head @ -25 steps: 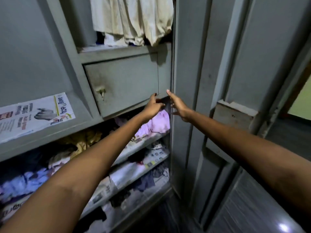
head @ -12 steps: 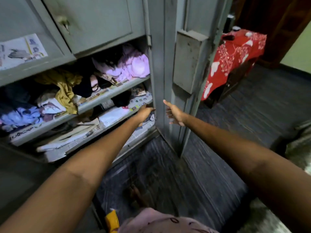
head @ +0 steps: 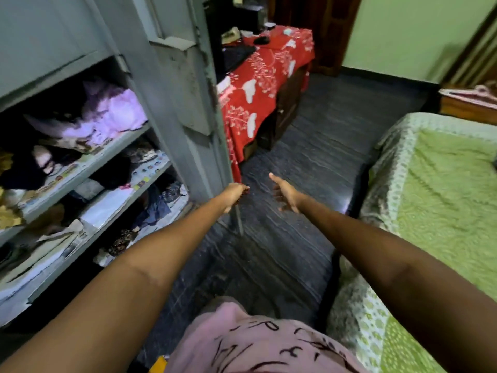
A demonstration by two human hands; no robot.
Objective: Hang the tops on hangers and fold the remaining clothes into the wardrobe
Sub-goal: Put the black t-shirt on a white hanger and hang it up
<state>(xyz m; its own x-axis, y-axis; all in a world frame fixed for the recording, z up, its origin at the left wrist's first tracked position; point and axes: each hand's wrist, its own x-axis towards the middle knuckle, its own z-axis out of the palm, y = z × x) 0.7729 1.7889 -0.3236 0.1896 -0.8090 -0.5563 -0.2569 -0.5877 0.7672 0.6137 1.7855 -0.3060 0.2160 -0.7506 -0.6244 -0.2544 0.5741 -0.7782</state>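
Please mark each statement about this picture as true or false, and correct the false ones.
1. The wardrobe door stands open. True.
2. The right hand holds a hanger. False: it is open and holds nothing.
3. A lilac garment lies on an upper shelf of the wardrobe. True.
4. The bed has a blue cover. False: the cover is green.
5. A red patterned cloth covers the furniture behind the door. True.
6. The left hand rests on the bed. False: it is in the air near the door's lower edge.
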